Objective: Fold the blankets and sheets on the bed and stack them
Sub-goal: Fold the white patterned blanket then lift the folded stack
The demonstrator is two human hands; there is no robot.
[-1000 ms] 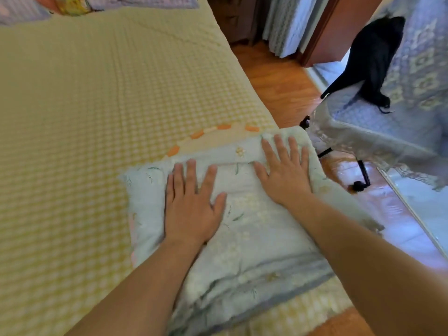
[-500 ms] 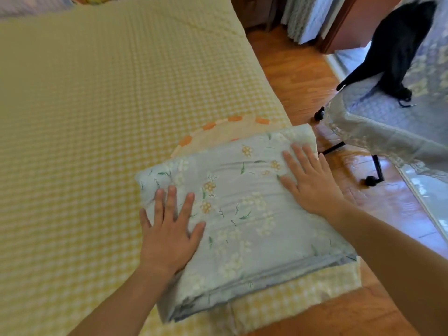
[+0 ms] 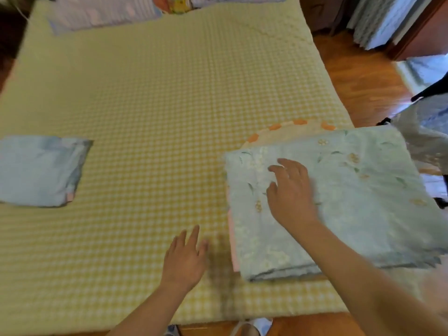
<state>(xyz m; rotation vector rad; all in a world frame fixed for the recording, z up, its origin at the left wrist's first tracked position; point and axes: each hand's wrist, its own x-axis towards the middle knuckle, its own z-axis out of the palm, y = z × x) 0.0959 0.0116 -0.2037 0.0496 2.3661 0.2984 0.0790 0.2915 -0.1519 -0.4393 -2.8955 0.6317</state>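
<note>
A folded pale-blue floral blanket lies at the bed's near right corner, on top of a cream sheet with orange spots that peeks out behind it. My right hand hovers over or lightly touches the blanket's left part, fingers loosely spread, blurred. Off the blanket, my left hand is held flat above the yellow checked bed cover, fingers straight. A smaller folded blue sheet lies at the bed's left edge.
Pillows or bedding in pale stripes lie at the bed's head. Wooden floor runs along the right side, with a cloth-covered chair close to the bed corner and curtains at top right.
My left hand has slid off the folded blanket to the left and now hangs over the bed cover. My right hand moved from the blanket's right side to its left. The view swung left.
</note>
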